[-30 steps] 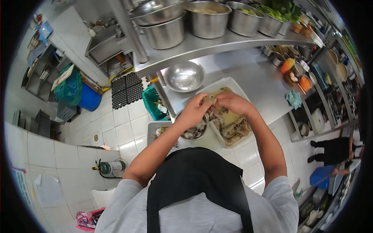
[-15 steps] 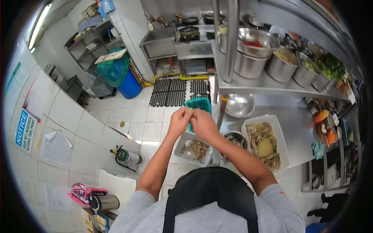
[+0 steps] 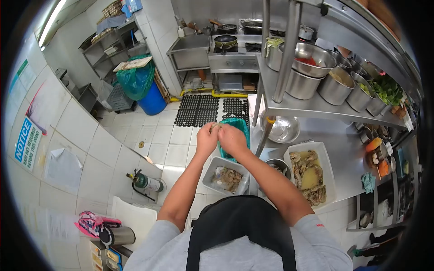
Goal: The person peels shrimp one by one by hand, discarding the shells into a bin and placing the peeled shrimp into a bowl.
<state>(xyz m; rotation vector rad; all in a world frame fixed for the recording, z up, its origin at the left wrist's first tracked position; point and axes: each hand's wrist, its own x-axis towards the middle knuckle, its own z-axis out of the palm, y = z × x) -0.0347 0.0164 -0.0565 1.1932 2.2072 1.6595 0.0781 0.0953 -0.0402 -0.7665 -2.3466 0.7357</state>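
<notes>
Fingers of my left hand (image 3: 207, 139) and right hand (image 3: 232, 139) are pinching a shrimp (image 3: 216, 127) by the green basket (image 3: 244, 134); a gray tub (image 3: 209, 177) is sitting beside it.

Your two bare hands meet around a small shrimp-like piece above the bins.
Your left hand (image 3: 207, 139) and right hand (image 3: 231, 139) pinch the small greyish piece (image 3: 215, 127) between them, beside the green plastic-lined basket (image 3: 239, 131). Nearer you sits a grey rectangular tub of shrimp-like scraps (image 3: 226, 177); to its right, a round steel bowl (image 3: 276, 165), partly behind your right forearm, and, on the steel bench (image 3: 344, 168), a white rectangular tub of shellfish in yellowish liquid (image 3: 326, 167).
</notes>
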